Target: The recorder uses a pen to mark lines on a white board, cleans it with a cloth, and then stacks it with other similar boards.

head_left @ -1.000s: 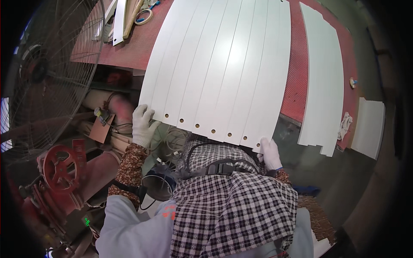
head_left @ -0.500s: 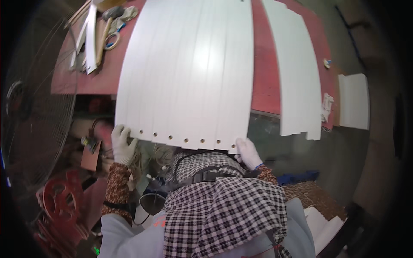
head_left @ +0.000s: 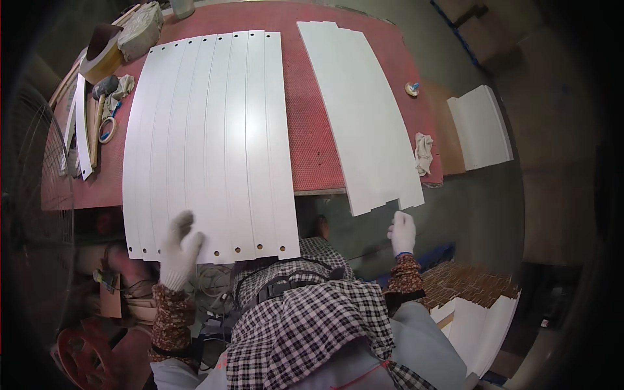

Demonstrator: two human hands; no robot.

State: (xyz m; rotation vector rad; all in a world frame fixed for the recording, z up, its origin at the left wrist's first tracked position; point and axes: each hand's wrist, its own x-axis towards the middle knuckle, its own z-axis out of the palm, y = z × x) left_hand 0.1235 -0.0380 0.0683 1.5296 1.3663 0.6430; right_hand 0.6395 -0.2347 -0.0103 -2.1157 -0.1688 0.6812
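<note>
White slats with round holes near both ends lie side by side as a broad panel (head_left: 214,143) on the red table, their near ends overhanging its edge. Over the panel's lower left part is my left hand (head_left: 181,253), gloved in white, fingers apart and gripping nothing. A second, narrower group of white slats (head_left: 364,117) lies slanted to the right, with stepped near ends. My gloved right hand (head_left: 402,233) is at those near ends, beside a dark notch. Its fingers are curled closed; whether they grip a slat is hidden.
On the red table (head_left: 309,130) are a mallet (head_left: 104,88), tape rolls (head_left: 107,130), loose strips (head_left: 81,130) and a rag (head_left: 424,155). A fan (head_left: 39,169) stands at left. More white slats lie at right (head_left: 482,130) and lower right (head_left: 478,335).
My right hand has left the broad panel's near corner and moved right to the narrower slats. My left hand has let go of the panel's edge. The view has shifted, showing more of the table.
</note>
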